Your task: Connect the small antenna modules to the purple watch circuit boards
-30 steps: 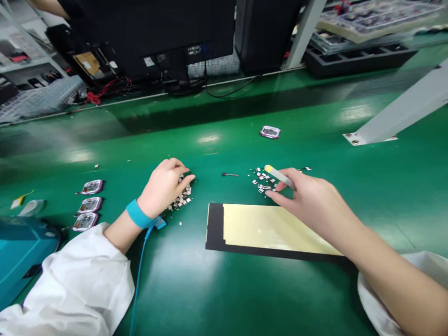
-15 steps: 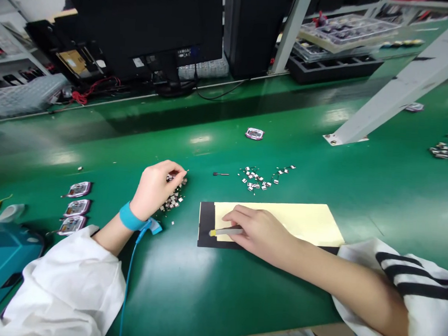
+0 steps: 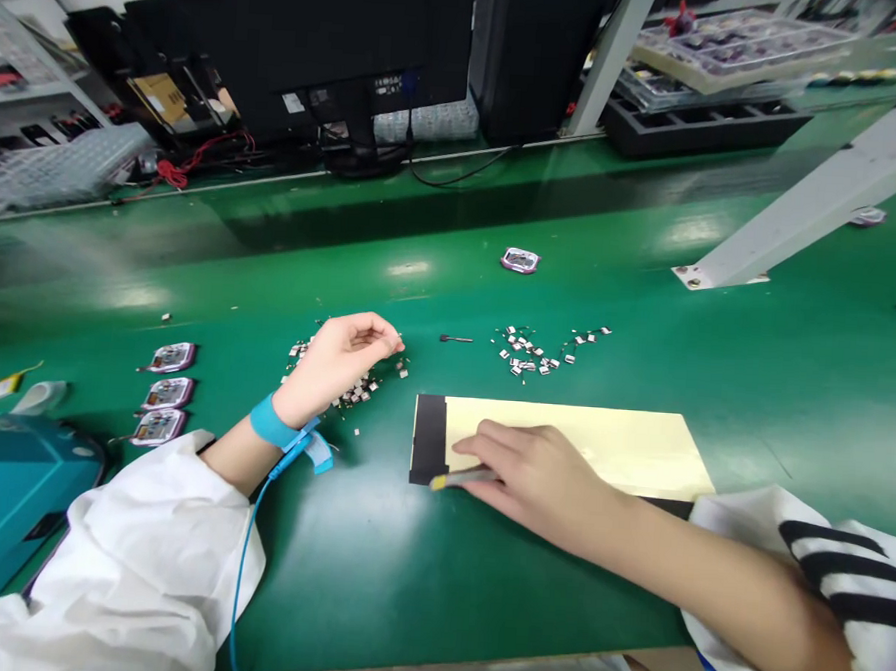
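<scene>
My left hand (image 3: pixel 337 362), with a blue strap (image 3: pixel 272 421) round its wrist, is over a pile of small metallic parts (image 3: pixel 356 391). Its thumb and index finger are pinched together; whatever lies between them is too small to name. In my right hand (image 3: pixel 527 475) is a grey tool with a yellow tip (image 3: pixel 462 478), pointing left. That hand rests at the near left part of a pale yellow sheet (image 3: pixel 629 445) on a black board (image 3: pixel 428 440). Beyond the sheet lie scattered small parts with dark leads (image 3: pixel 526 355) and one dark piece (image 3: pixel 455 339).
Three small device housings (image 3: pixel 169 393) are at the left, near a teal box (image 3: pixel 19 503). Another housing (image 3: pixel 520 260) lies farther back. A white metal post (image 3: pixel 816 195) stands at the right. A monitor (image 3: pixel 320 48) and stacked trays (image 3: pixel 733 50) are behind.
The view has shifted, so most things appear farther right. My left hand has moved a little right over the pile, uncovering parts on its left. The tool in my right hand is tilted more.
</scene>
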Tool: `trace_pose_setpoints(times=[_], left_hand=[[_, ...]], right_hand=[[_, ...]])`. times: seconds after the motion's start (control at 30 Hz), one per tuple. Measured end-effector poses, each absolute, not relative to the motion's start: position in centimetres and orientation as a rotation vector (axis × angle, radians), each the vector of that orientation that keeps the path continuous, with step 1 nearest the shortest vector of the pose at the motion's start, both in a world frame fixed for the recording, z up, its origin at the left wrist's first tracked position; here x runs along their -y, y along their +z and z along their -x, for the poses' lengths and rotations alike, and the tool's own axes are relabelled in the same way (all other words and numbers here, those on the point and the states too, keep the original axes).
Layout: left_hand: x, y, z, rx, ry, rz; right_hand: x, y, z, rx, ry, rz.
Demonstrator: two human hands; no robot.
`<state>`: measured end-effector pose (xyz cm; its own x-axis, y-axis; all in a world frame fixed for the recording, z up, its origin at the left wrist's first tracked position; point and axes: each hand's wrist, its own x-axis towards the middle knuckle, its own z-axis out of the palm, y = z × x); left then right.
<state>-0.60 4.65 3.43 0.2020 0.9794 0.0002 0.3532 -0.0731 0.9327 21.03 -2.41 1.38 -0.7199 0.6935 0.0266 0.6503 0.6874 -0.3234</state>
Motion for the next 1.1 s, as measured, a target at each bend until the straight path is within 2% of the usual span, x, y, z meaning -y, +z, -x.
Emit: trace_pose_setpoints(times=[0.17, 0.37, 0.53, 0.7, 0.77, 0.87, 0.97, 1.1], left_hand=[[-4.0, 3.7, 0.0, -1.228, 0.89, -1.353], [-3.6, 3.0, -0.4, -1.06, 0.74, -1.048], [-3.4, 2.2, -0.8, -1.083, 0.785, -0.949], [-2.9, 1.9, -1.2, -1.077, 0.798, -0.975], [-2.7, 1.8, -1.3, -1.048, 0.751, -0.999], [-2.4, 1.6, -1.4, -1.044, 0.711, -1.052], [-2.1, 1.3, -1.6, -1.079, 0.732, -1.114], [-1.4, 1.3, -2.1, -1.107, 0.808, -1.207]], right_hand=[[4.1, 0.1, -19.9, 2.888, 0.153, 1.0], [4.3, -0.4, -19.6, 2.805, 0.137, 1.046], [4.5, -0.6, -19.6, 2.832, 0.015, 1.043], [4.7, -0.7, -19.4, 2.803, 0.05, 1.067], [4.6, -0.5, -19.3, 2.787, 0.147, 1.125], [4.1, 0.1, -19.3, 2.668, 0.518, 1.213], [3.2, 0.9, -19.6, 2.362, 0.928, 1.28], [2.1, 1.7, -20.3, 1.964, 1.215, 1.336]])
